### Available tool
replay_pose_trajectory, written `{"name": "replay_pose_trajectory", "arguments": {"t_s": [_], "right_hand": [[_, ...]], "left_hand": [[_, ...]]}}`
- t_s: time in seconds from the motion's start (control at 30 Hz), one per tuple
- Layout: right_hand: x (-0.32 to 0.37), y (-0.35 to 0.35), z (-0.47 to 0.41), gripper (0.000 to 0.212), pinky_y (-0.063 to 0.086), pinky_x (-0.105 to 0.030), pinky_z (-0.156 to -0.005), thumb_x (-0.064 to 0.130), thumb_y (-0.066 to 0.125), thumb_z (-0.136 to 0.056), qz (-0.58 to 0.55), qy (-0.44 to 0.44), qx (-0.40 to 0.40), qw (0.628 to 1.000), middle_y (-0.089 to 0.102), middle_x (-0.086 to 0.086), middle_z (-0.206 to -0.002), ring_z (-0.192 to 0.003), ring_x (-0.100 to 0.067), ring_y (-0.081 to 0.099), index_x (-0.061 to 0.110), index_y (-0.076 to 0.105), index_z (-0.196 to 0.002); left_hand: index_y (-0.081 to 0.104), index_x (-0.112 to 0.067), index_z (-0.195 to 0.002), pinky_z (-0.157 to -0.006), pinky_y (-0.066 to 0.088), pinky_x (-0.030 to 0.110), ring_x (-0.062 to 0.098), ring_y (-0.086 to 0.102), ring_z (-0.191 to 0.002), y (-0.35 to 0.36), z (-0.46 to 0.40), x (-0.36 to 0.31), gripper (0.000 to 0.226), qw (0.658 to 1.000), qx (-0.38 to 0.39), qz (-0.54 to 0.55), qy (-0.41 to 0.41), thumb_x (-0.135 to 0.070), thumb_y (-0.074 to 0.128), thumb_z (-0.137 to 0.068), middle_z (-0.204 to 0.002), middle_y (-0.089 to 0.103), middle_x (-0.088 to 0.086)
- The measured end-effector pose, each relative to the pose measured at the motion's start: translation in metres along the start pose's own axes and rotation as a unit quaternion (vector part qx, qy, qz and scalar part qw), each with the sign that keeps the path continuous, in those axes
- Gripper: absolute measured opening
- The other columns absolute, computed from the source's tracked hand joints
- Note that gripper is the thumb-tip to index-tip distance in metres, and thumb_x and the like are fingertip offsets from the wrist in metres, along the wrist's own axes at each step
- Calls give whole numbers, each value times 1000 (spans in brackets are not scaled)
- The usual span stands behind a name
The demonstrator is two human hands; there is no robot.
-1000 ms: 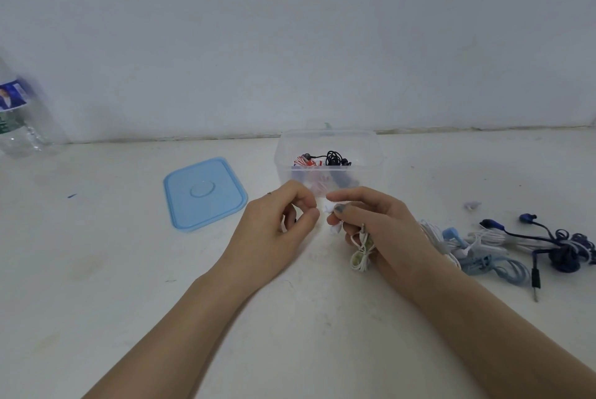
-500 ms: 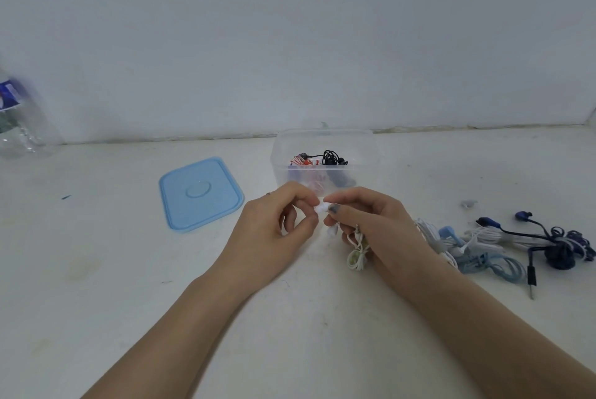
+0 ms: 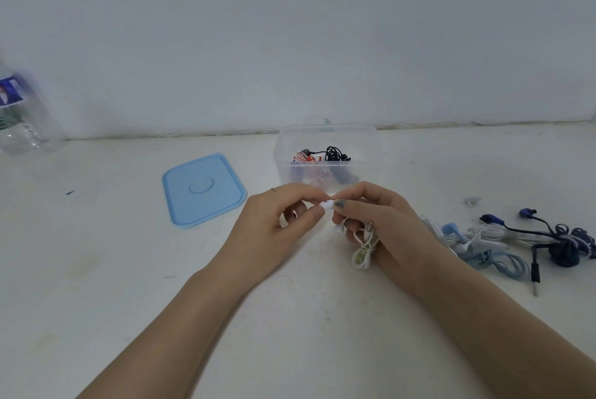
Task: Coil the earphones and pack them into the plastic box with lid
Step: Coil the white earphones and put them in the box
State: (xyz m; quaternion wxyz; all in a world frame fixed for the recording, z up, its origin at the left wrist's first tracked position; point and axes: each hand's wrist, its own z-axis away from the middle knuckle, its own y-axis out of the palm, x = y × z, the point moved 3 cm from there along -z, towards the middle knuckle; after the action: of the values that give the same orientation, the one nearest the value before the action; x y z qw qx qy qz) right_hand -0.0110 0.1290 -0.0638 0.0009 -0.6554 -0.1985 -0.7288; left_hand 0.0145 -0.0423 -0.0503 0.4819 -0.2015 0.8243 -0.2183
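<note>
Far left edge: clear plastic bottle, blue label blurred, unreadable
Left of centre: blue lid flat on table, off box
Centre: clear plastic box open, red-white and black earphones inside, just behind my hands
My left hand pinches white earbud tip; my right hand grips coiled white earphones
Right: loose earphones pile, white, light blue, dark blue

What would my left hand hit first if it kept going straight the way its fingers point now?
Probably your right hand. The left hand points rightward and both already pinch the same white earbud of the white earphones. The clear plastic box seems farther back, off that line.
</note>
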Motion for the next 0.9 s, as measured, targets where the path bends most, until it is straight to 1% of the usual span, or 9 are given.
{"name": "replay_pose_trajectory", "arguments": {"t_s": [0.1, 0.17, 0.27, 0.33, 0.47, 0.67, 0.77, 0.83, 0.9], "right_hand": [[-1, 2, 0, 9, 36, -25, -54, -4, 61, -88, -17, 6, 18, 1000, 63, -12, -69, -54, -12, 46, 2, 68, -87], [-1, 2, 0, 8, 35, -24, -54, -4, 60, -89, -26, 12, 29, 999, 62, -12, -69, -54, -12, 45, 1, 67, -89], [-1, 1, -2, 7, 36, -23, -52, -4, 59, -88, -34, 15, 36, 999, 62, -11, -67, -54, -13, 44, -1, 65, -91], [-1, 0, -2, 7, 37, -23, -52, -4, 59, -88, -34, 16, 42, 998, 62, -11, -67, -54, -13, 44, -2, 64, -92], [-1, 0, -1, 5, 37, -21, -49, 0, 63, -83, -33, 21, 64, 997, 62, -11, -68, -56, -15, 43, -1, 64, -88], [0, 0, -1, 20, 38, -19, -47, 7, 65, -74, -53, 29, 70, 996, 61, -10, -68, -53, -12, 44, -2, 65, -92], [-1, -3, -4, 14, 36, -20, -47, 7, 65, -76, -75, 34, 41, 996, 60, -8, -69, -52, -10, 44, 2, 69, -88], [-2, -5, -6, 11, 34, -20, -46, 2, 59, -86, -98, 39, 23, 994, 58, -7, -71, -51, -9, 44, 3, 69, -90], [-3, -5, -8, 15, 35, -21, -44, -1, 52, -93, -119, 47, 11, 992, 56, -8, -73, -49, -10, 45, 3, 66, -96]], "left_hand": [[74, -27, -98, -78, 51, 34, 18, 61, -80, 0, 0, 2, 7, 1000, -2, 24, -9, -22, 70, -96, -84, 70, -7], [74, -26, -98, -82, 53, 38, 18, 66, -83, 0, 0, 2, 7, 998, 7, 54, -28, -21, 70, -96, -82, 70, -5], [73, -20, -99, -80, 52, 23, 18, 70, -87, 1, 0, 1, 8, 991, 26, 120, -61, -14, 69, -96, -83, 74, -2], [73, -17, -99, -80, 49, 17, 20, 69, -87, 1, -1, 0, 8, 986, 34, 145, -74, -11, 69, -96, -84, 74, 1], [72, -14, -96, -77, 49, 16, 11, 65, -79, 0, -1, 0, 8, 978, 42, 185, -91, -7, 69, -94, -76, 70, -4], [72, -8, -100, -76, 49, 13, 5, 67, -78, 0, -1, -5, 10, 974, 46, 202, -91, -4, 64, -96, -79, 72, -6], [71, -14, -104, -72, 48, 14, 5, 65, -78, -2, -1, 0, 16, 985, 9, 145, -95, -7, 56, -102, -86, 74, -9], [69, -23, -101, -66, 45, 16, 3, 61, -79, -2, -2, 11, 15, 998, -14, -5, -64, -13, 58, -101, -87, 69, -14], [68, -28, -99, -66, 38, 15, 2, 56, -82, 1, -1, 19, 11, 990, 2, -142, -25, -20, 64, -92, -89, 61, -16]]}}
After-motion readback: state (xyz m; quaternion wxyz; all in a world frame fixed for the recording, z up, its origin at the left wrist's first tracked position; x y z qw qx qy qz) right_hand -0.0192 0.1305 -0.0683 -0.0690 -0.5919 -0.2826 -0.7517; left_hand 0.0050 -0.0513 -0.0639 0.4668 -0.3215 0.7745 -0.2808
